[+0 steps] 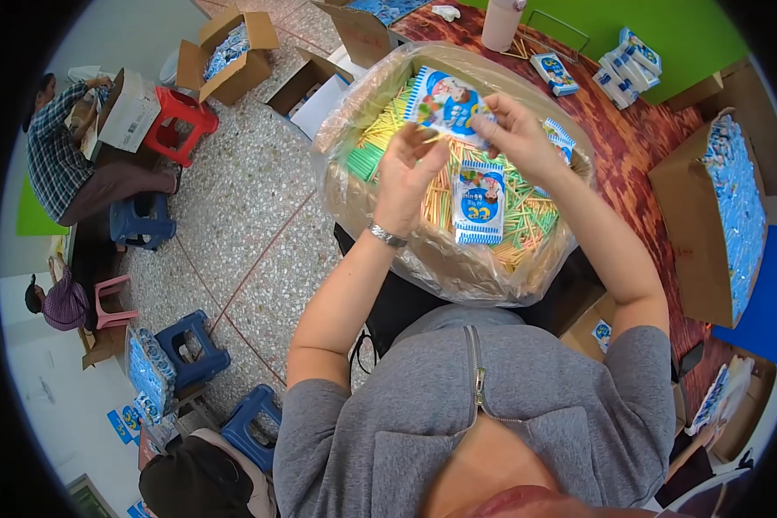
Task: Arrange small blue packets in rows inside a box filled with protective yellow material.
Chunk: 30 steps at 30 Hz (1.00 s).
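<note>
Speckled floor (250,207), stools and cartons about. From my remote post: right hand (518,138) pinches a blue-and-white printed packet (440,99) by its right end, above the plastic-lined carton (440,268). Left hand (410,173) near its lower-left corner, fingers curled; contact, I cannot tell. Pastel sticks (527,220) and a second packet (479,203) beneath. My judgement: grip lightly, avoid creasing. Beyond: red-marbled table (622,164).
</note>
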Available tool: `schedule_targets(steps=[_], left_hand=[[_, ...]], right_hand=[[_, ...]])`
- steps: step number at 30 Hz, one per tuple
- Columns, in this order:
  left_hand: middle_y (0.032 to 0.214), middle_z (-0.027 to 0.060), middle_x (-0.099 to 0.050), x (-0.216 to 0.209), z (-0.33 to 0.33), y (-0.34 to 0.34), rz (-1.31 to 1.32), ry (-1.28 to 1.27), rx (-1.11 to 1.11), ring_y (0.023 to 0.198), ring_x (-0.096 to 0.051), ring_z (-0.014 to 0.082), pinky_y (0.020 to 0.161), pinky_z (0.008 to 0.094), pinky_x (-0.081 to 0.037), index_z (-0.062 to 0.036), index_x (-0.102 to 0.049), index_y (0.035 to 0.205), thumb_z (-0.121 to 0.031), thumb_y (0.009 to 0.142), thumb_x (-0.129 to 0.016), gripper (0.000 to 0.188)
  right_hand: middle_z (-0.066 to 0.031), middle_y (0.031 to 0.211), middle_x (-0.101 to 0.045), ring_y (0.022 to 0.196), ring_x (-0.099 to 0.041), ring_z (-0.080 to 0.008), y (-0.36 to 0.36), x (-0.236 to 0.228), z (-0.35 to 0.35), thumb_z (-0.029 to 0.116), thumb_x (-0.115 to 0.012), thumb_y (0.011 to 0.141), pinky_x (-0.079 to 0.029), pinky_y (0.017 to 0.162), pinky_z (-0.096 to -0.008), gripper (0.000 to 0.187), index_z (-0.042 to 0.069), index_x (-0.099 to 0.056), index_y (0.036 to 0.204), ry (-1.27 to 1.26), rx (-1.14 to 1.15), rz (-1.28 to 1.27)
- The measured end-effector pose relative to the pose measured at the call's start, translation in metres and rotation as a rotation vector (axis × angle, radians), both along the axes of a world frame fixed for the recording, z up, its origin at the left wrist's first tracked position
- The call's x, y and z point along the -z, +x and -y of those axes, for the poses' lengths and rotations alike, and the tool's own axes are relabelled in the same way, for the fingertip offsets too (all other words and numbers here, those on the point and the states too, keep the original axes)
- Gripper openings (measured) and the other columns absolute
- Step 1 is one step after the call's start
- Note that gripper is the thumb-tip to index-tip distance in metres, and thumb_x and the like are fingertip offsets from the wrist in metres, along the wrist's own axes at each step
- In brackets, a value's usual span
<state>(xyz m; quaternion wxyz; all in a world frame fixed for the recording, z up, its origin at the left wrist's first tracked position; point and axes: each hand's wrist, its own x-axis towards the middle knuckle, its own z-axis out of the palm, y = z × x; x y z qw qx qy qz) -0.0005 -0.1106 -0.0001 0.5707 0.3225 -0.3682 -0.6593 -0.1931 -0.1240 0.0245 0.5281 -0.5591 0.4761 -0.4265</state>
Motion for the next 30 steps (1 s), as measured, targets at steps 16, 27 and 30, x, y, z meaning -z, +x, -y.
schedule_targets(steps=[16,27,30], left_hand=[[0.073,0.0037,-0.070,0.000,0.014,0.007,0.682,-0.256,0.166,0.064,-0.060,0.0042,0.058,0.0225,-0.049,0.0032,-0.069,0.086,-0.016,0.082,-0.075,0.020],[0.062,-0.0044,-0.056,0.024,0.023,0.029,0.544,-0.193,-0.051,0.056,-0.046,0.0009,0.048,0.0197,-0.036,-0.0008,-0.061,0.071,-0.016,0.080,-0.079,0.026],[0.062,-0.0045,-0.056,0.027,0.023,0.030,0.536,-0.172,-0.036,0.056,-0.045,0.0011,0.049,0.0195,-0.037,-0.0006,-0.061,0.072,-0.017,0.080,-0.079,0.025]], right_hand=[[-0.0112,0.078,-0.067,0.073,-0.068,-0.0152,0.004,-0.046,0.009,0.017,-0.064,0.092,-0.052,0.063,-0.0287,0.018,0.001,-0.066,0.099,-0.514,-0.286,-0.605],[-0.0189,0.112,-0.064,0.099,-0.063,-0.0356,-0.003,0.037,0.060,0.039,-0.064,0.087,-0.052,0.083,-0.0447,0.039,0.004,-0.066,0.102,-0.128,-0.255,-1.451],[-0.0203,0.111,-0.064,0.105,-0.062,-0.0362,0.005,0.036,0.063,0.043,-0.065,0.085,-0.052,0.086,-0.0453,0.044,0.003,-0.066,0.103,-0.042,-0.287,-1.482]])
